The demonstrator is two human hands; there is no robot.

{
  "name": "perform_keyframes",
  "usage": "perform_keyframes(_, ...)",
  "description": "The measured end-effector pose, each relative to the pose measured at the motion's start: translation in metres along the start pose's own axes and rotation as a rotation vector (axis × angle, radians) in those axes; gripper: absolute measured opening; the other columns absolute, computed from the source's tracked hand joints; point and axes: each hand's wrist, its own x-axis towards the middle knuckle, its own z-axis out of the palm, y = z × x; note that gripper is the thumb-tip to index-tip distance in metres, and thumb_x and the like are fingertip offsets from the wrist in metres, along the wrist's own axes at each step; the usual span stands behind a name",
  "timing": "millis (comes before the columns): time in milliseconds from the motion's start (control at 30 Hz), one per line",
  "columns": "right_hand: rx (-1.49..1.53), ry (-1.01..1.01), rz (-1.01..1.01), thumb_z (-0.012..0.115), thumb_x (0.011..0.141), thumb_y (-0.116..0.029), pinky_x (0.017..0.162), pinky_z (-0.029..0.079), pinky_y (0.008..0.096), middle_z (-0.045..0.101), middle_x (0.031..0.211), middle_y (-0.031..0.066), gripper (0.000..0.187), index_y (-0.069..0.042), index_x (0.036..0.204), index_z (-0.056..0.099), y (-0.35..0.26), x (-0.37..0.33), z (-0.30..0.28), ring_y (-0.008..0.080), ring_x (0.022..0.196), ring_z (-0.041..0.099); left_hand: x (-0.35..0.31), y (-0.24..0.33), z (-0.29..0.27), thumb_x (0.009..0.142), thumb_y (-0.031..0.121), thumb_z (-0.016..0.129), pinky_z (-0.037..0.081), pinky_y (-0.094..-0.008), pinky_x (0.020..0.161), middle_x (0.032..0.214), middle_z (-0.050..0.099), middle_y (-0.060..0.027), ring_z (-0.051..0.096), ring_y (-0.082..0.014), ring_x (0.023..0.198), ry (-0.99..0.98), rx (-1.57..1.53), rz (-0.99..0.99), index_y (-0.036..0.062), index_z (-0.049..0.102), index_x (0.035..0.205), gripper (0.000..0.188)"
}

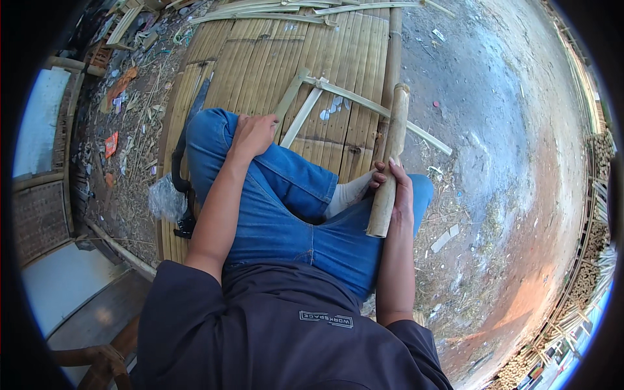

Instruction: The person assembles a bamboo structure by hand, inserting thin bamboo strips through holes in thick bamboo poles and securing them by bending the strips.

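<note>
My left hand (255, 134) rests on my bent left knee, its fingers curled together. The end of a flat, greenish-tan strip (290, 97) meets its fingertips; whether they grip it is hidden. In my right hand (401, 188) is a round bamboo pole (392, 149), its near end over my right thigh and its far end pointing away from me. Two pale split bamboo strips, one slanting toward my left knee (302, 117) and one running right under the pole (426, 137), lie on the slatted bamboo platform (260, 71).
Beside my left knee lies a tool with a black handle (178, 159) and a grey blade (199, 97). Near it is a clear plastic bag (168, 196). More bamboo strips (273, 14) lie across the platform's far end. Litter and shavings cover the ground (123, 143); bamboo is stacked (595, 214) far right.
</note>
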Motion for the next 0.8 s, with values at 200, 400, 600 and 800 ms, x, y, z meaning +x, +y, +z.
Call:
perform_keyframes(200,0.014,0.018,0.015,0.062,0.102,-0.017,0.064,0.051,0.0305,0.057,0.100,0.0080,0.065,-0.018,0.156,0.027,-0.001,0.001,-0.001,0.0123,0.071,0.055,0.000,-0.001,0.001,0.099,0.020,0.058,0.043,-0.0462,0.100,0.107,0.076,-0.0145,0.070,-0.0339,0.106,0.003,-0.006,0.007,0.0128,0.071,0.121,0.027)
perform_keyframes(400,0.002,0.051,0.009,0.063,0.101,-0.018,0.064,0.052,0.0299,0.057,0.101,0.0078,0.066,-0.017,0.156,0.027,0.000,0.002,-0.005,0.0115,0.071,0.055,0.003,-0.004,0.004,0.098,0.021,0.058,0.044,-0.0468,0.098,0.107,0.076,-0.0142,0.070,-0.0332,0.106,0.005,-0.003,0.017,0.0128,0.071,0.121,0.027)
perform_keyframes(600,0.006,0.031,0.024,0.064,0.101,-0.019,0.063,0.054,0.0291,0.058,0.100,0.0059,0.055,-0.017,0.146,0.035,0.000,0.006,-0.004,0.0107,0.072,0.057,0.016,0.006,0.010,0.095,0.032,0.065,0.047,-0.0470,0.096,0.104,0.076,-0.0159,0.071,-0.0345,0.106,-0.038,0.156,-0.122,0.0081,0.069,0.120,0.035)
perform_keyframes(800,-0.042,0.044,-0.010,0.068,0.099,-0.019,0.060,0.055,0.0300,0.061,0.096,0.0074,0.047,-0.011,0.136,0.040,-0.001,0.009,0.001,0.0133,0.069,0.060,0.058,0.015,0.044,0.096,0.033,0.065,0.052,-0.0511,0.100,0.128,0.067,-0.0181,0.067,-0.0377,0.118,-0.055,0.221,-0.300,0.0054,0.063,0.130,0.044)
